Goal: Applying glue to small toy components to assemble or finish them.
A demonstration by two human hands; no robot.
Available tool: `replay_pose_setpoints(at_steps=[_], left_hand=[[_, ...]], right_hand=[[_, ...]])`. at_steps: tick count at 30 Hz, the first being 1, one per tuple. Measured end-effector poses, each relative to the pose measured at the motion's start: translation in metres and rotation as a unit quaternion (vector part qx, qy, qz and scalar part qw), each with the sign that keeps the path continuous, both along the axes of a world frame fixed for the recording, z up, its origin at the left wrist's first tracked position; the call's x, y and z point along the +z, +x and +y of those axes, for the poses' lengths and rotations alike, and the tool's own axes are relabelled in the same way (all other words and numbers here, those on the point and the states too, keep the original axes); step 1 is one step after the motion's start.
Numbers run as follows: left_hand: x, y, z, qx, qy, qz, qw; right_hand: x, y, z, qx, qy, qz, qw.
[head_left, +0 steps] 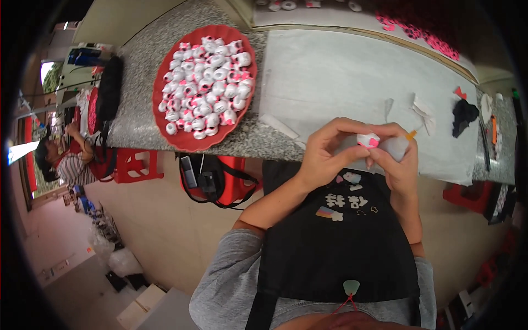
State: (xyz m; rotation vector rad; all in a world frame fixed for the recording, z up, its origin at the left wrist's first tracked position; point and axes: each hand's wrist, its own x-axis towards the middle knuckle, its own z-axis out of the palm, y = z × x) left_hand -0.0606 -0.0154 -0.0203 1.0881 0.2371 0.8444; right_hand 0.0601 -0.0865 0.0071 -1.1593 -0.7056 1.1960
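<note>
Between my two hands, over the near edge of the paper-covered bench, is a small white figure piece [367,141] with pink parts. My left hand [323,154] pinches it between thumb and fingers. My right hand [406,170] is closed too, its thumb and fingertips against the same piece. A translucent squeeze bottle [395,147] with an orange-yellow nozzle is tucked in my right hand, the nozzle sticking out past the fingers. To the left, a red scalloped tray [159,118] carries a heap of similar white and pink pieces.
White paper [330,71] covers the bench ahead. Crumpled tissue [423,113], a black cloth [465,116] and an orange-handled tool [494,130] lie at the right. Pink parts [421,36] sit on the back ledge. A co-worker [71,159] sits far left, beyond a red stool [137,165].
</note>
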Motion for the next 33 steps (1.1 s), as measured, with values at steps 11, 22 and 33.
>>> replay_pose_setpoints(at_steps=[11, 22, 33], left_hand=[[0.012, -0.014, 0.008, 0.039, -0.007, 0.056, 0.998], [0.054, 0.01, 0.114, 0.293, 0.447, 0.278, 0.799], [0.013, 0.124, 0.174, 0.205, 0.656, 0.438, 0.579]], right_hand=[[0.004, -0.013, 0.016, 0.006, 0.033, 0.007, 0.999], [-0.008, 0.022, 0.005, -0.059, 0.074, -0.04, 0.995], [-0.004, 0.043, -0.027, -0.073, 0.063, -0.019, 0.995]])
